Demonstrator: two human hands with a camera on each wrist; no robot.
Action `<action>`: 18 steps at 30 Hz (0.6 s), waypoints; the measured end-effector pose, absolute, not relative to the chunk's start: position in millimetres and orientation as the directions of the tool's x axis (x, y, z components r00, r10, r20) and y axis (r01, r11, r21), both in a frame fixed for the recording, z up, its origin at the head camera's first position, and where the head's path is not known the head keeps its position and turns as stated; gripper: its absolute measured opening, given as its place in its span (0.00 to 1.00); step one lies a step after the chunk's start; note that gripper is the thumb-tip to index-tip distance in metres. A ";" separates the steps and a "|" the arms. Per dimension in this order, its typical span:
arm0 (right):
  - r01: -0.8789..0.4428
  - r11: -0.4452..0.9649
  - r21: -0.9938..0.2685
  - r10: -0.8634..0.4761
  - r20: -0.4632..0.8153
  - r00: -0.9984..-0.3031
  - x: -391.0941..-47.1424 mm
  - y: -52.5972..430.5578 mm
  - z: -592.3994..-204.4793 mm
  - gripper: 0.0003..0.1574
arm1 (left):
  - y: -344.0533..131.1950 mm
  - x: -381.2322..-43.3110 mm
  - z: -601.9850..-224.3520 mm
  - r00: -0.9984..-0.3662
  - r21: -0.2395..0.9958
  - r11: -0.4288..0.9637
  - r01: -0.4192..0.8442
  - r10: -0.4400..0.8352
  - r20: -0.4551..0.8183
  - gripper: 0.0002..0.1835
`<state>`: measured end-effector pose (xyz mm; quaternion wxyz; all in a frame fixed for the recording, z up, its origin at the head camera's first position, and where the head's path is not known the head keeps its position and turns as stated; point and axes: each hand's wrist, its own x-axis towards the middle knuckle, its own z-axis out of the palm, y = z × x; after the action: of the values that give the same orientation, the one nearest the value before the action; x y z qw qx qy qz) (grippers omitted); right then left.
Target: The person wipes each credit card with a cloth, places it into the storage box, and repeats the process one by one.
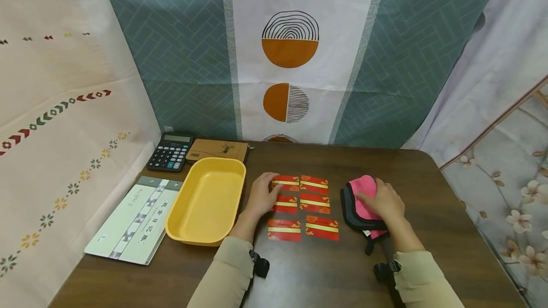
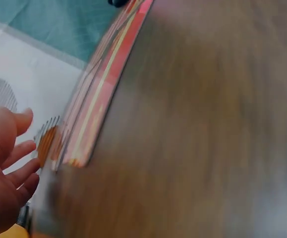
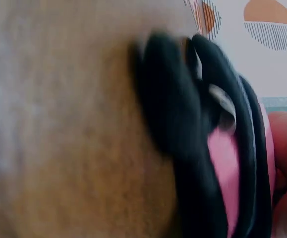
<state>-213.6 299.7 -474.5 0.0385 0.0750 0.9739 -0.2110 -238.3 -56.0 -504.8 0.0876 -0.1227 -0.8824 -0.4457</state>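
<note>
Several red cards [image 1: 314, 203] with a pale yellow stripe lie in two columns on the brown table. My left hand [image 1: 262, 195] is at the far left card, its fingertips overlapping that card's edge in the head view. In the left wrist view the fingers [image 2: 22, 173] are spread apart with nothing between them. On the right, my right hand [image 1: 385, 202] grips a pink cloth [image 1: 364, 187] on a stack of pink and dark grey cloths with black trim. A black loop [image 1: 369, 247] and a white label stick out at the stack's near end. The right wrist view is blurred.
Left of the cards stands a yellow tray [image 1: 171, 225]. Beyond it are a black calculator [image 1: 170, 151] and a brown notebook [image 1: 218, 149]. A pale green ledger [image 1: 132, 222] lies at the table's left side. Patterned fabric hangs behind the table and at both sides.
</note>
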 end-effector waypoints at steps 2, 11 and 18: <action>0.153 0.906 -0.395 0.115 -0.119 -0.986 -214.7 302.3 -478.1 0.60 | -54.3 -241.4 -509.9 -0.961 0.768 0.579 0.274 0.130 0.245 0.20; 0.123 0.904 -0.409 0.085 -0.110 -0.990 -218.5 306.8 -482.5 0.57 | -52.3 -253.3 -517.8 -0.979 0.754 0.625 0.203 0.111 0.171 0.27; 0.132 0.891 -0.434 0.094 -0.108 -0.990 -216.6 304.8 -482.0 0.56 | -52.5 -256.2 -514.7 -0.979 0.699 0.686 0.203 0.138 0.149 0.28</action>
<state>-216.6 304.8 -482.0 0.0421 0.0583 0.9715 -0.2258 -256.2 -52.5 -514.7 0.0421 -0.0929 -0.9171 -0.3853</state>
